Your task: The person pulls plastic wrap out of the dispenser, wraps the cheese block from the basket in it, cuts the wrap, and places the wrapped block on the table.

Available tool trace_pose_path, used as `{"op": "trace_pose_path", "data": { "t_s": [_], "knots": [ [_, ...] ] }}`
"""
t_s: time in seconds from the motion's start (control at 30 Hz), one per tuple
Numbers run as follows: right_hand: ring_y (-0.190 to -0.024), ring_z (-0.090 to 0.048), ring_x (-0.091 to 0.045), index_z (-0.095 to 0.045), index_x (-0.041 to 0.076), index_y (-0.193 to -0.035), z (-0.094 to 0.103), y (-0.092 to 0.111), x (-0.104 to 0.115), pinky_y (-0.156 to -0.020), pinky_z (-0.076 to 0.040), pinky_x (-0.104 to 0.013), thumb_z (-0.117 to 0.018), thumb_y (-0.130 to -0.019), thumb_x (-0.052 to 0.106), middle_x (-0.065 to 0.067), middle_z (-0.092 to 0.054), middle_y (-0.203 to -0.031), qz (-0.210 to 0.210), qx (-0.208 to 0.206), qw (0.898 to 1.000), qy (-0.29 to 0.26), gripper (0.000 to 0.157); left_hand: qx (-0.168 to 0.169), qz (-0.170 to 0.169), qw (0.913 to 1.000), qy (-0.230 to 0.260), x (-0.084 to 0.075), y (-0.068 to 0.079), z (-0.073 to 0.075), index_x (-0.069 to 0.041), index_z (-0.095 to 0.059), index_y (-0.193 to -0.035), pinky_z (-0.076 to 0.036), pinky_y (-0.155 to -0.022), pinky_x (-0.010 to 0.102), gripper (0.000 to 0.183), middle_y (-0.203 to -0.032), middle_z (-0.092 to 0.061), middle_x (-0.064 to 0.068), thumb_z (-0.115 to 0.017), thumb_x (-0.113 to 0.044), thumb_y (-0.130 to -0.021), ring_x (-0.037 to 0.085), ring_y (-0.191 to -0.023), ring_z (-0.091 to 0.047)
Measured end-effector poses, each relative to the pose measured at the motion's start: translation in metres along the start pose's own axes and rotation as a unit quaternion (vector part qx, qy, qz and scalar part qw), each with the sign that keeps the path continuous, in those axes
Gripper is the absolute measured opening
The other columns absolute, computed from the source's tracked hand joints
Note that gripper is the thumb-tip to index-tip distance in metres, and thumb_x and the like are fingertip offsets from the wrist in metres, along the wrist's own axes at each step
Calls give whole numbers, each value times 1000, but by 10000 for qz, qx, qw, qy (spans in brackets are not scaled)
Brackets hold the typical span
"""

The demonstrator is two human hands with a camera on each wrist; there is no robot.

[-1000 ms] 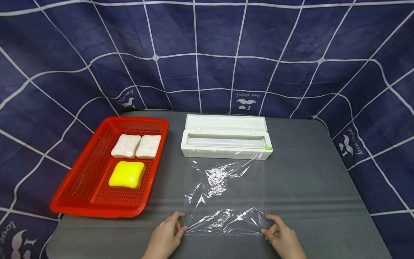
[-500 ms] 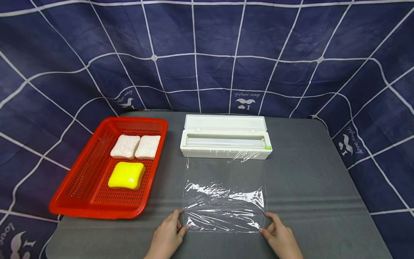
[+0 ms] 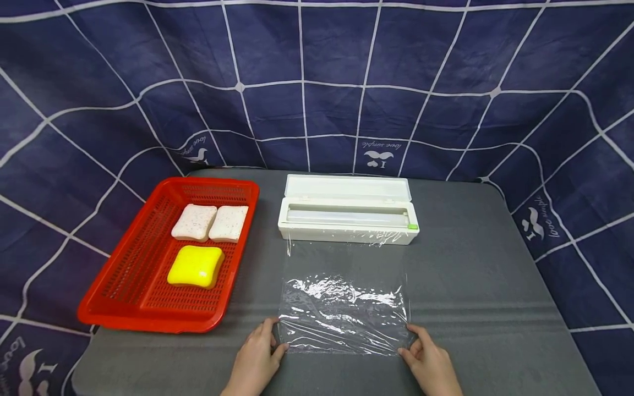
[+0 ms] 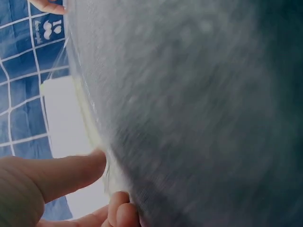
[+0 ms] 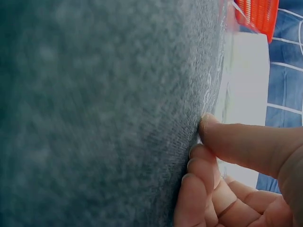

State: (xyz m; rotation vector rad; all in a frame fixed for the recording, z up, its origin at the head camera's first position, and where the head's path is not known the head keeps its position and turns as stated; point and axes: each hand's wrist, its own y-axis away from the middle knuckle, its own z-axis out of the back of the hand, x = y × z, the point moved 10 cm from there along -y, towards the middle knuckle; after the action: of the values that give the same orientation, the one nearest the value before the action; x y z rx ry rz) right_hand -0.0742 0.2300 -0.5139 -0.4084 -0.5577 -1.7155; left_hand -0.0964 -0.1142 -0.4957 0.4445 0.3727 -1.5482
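A sheet of clear plastic wrap (image 3: 342, 308) stretches from a white wrap dispenser (image 3: 349, 233) toward the front of the table. My left hand (image 3: 255, 357) pinches its near left corner between thumb and fingers. At the near right corner, my right hand (image 3: 427, 363) pinches the film the same way. The dispenser's lid (image 3: 348, 188) stands raised, with the roll (image 3: 346, 217) visible inside and a green piece (image 3: 413, 226) at its right end. In the right wrist view, the thumb (image 5: 246, 142) presses the film's edge against curled fingers.
A red basket (image 3: 114, 316) at the left holds two speckled white sponge-like blocks, one a white block (image 3: 195, 222), the other a white block (image 3: 228, 223), and a yellow block (image 3: 196, 267). Grey cloth (image 3: 485, 308) covers the table. A blue checked curtain (image 3: 327, 110) hangs around the back and sides.
Both hands keep their grip on the film's corners, and the near edge has shifted slightly away from me. The film lies flatter, its creases and reflections changed. Dispenser and basket stay put.
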Motion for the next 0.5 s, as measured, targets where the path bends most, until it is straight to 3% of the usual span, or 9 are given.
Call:
{"op": "trace_pose_path", "data": {
  "t_s": [0.23, 0.37, 0.5],
  "knots": [
    [-55, -40, 6, -61, 2, -112, 11, 5, 3, -55, -39, -27, -84, -71, 9, 13, -48, -65, 492, -652, 9966, -87, 47, -751, -178, 9970, 82, -10, -1, 43, -3, -63, -111, -44, -60, 27, 41, -79, -53, -5, -83, -14, -77, 8, -69, -48],
    [-55, -39, 7, -58, 4, -105, 10, 5, 4, -52, -38, -24, -85, -69, 5, 14, -46, -64, 532, -765, 9954, -240, 44, -610, 65, 9974, 377, -17, -1, 66, -6, -64, -113, -44, -57, 22, 39, -82, -55, -5, -82, -15, -80, 3, -67, -48],
    [-55, -40, 5, -56, 5, -106, 4, 0, 3, -54, -39, -24, -84, -72, 7, 12, -47, -66, 298, -417, 9983, -278, 44, -666, 185, 9957, 617, -21, -3, 96, -8, -63, -116, -44, -55, 18, 41, -85, -58, -4, -82, -14, -80, 0, -65, -48]
  ]
}}
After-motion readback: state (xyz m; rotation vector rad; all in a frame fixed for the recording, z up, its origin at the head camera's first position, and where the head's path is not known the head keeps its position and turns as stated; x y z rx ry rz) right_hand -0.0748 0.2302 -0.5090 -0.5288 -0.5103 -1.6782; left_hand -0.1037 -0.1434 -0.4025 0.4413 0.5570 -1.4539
